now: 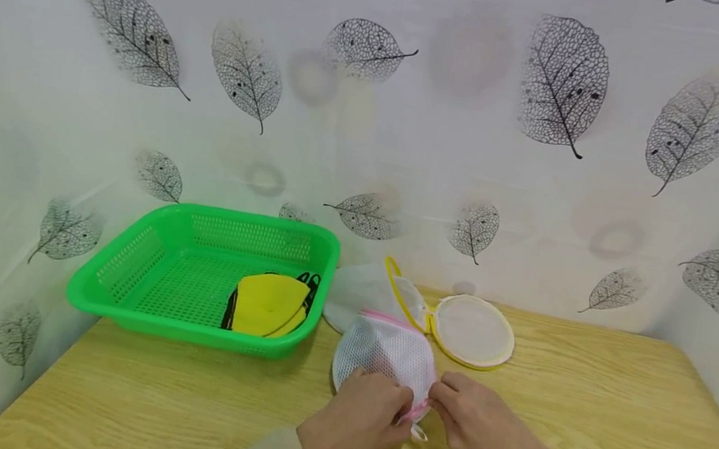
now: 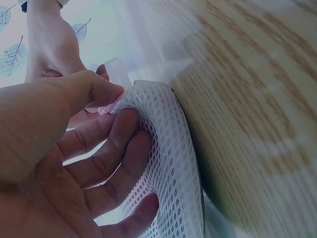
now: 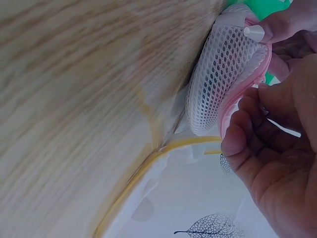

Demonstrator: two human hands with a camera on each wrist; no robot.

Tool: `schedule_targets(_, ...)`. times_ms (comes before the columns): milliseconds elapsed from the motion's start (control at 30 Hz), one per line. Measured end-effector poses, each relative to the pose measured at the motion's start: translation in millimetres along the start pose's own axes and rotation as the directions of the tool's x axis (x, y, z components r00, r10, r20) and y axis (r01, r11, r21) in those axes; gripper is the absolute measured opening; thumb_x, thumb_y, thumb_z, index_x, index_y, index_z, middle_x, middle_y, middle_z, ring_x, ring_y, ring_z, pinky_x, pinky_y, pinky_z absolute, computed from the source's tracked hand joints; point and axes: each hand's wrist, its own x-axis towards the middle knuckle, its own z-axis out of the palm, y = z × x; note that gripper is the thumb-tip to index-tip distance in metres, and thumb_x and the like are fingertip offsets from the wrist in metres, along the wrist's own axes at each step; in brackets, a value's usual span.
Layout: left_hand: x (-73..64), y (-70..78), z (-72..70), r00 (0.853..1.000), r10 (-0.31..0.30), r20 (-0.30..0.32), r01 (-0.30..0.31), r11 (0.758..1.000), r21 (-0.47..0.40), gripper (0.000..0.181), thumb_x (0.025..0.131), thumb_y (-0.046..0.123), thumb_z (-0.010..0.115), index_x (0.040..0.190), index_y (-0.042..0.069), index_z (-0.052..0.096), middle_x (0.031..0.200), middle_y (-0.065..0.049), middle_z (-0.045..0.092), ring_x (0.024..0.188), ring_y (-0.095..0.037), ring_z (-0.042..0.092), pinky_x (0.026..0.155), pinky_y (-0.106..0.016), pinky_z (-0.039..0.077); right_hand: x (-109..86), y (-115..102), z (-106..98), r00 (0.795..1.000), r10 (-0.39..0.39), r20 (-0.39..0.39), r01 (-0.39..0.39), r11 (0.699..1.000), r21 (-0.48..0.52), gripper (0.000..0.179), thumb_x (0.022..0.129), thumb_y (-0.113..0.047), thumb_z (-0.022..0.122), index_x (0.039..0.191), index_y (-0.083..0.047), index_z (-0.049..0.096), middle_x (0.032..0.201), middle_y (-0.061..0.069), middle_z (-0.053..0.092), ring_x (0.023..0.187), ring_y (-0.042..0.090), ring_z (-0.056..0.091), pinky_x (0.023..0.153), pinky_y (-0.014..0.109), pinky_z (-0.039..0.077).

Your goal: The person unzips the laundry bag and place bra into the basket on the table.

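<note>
A white mesh laundry bag point(image 1: 396, 351) with a pink zipper point(image 3: 246, 85) lies on the table in front of me. My left hand point(image 1: 360, 419) pinches the bag's near edge at one end of the zipper, beside a small white loop point(image 1: 418, 432). Close by on the right, my right hand point(image 1: 488, 430) pinches at the pink zipper edge with thumb and index finger. The fingertips cover whatever zipper pull is there. In the left wrist view the other left fingers lie against the mesh point(image 2: 171, 148).
On the left stands a green plastic basket point(image 1: 168, 329) holding yellow fabric pieces point(image 1: 268, 303) with black straps. Behind the bag lies a white mesh item with yellow rims point(image 1: 474, 331), its left part standing up. A leaf-patterned curtain point(image 1: 429, 156) encloses the table point(image 1: 584, 425).
</note>
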Motion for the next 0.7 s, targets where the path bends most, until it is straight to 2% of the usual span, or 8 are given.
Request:
schedule_targets(500, -0.4, -0.4, -1.0, 1.0, 0.007, 0.014, -0.007, 1.0, -0.005, 0.026, 0.082, 0.028, 0.075, 0.066, 0.024, 0.054, 0.058, 0.015, 0.048, 0.056, 0.001, 0.044, 0.056, -0.022, 0.025, -1.6, 0.6, 2.2, 0.998, 0.055, -0.008, -0.055, 0.998, -0.018, 0.017, 0.081, -0.004, 0.076, 0.082, -0.015, 0.063, 0.076, -0.01, 0.048, 0.065, -0.002, 0.041, 0.056, 0.016, 0.039)
schedule_targets(700, -1.5, -1.1, -0.4, 1.0, 0.02, -0.004, -0.02, 1.0, 0.008, 0.025, 0.081, 0.029, 0.076, 0.067, 0.024, 0.057, 0.058, 0.015, 0.048, 0.056, 0.0, 0.046, 0.057, -0.022, 0.025, -2.0, 1.2, 2.7, 0.998, 0.051, -0.035, -0.051, 0.999, -0.015, 0.018, 0.08, -0.004, 0.078, 0.082, -0.015, 0.064, 0.076, -0.01, 0.049, 0.065, -0.001, 0.043, 0.057, 0.017, 0.041)
